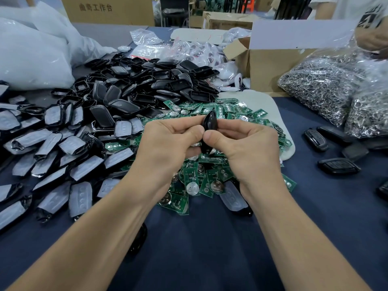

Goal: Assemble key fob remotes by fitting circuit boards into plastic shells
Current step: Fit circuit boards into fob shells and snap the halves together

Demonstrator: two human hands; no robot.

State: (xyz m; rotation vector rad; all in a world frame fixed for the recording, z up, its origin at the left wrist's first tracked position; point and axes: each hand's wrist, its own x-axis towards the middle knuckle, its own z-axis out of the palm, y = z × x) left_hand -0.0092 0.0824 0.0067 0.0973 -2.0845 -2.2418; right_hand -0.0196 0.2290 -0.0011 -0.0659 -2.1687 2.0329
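A black key fob shell (210, 120) stands on edge between both hands above the middle of the table. My left hand (168, 143) and my right hand (243, 143) grip it from either side, thumbs pressed together on its near edge. Its inside is hidden, so no board shows in it. Under the hands lies a heap of green circuit boards (195, 181) with round coin cells. Black empty shells (147, 85) are piled behind, and shell halves with grey button pads (54, 156) cover the left side.
Several closed black fobs (336, 164) lie at the right on the dark blue cloth (210, 248). Bags of metal key rings (327, 87) and a cardboard box (264, 66) stand at the back right, where another person's hand (371, 38) reaches. White plastic bags (31, 55) fill the back left.
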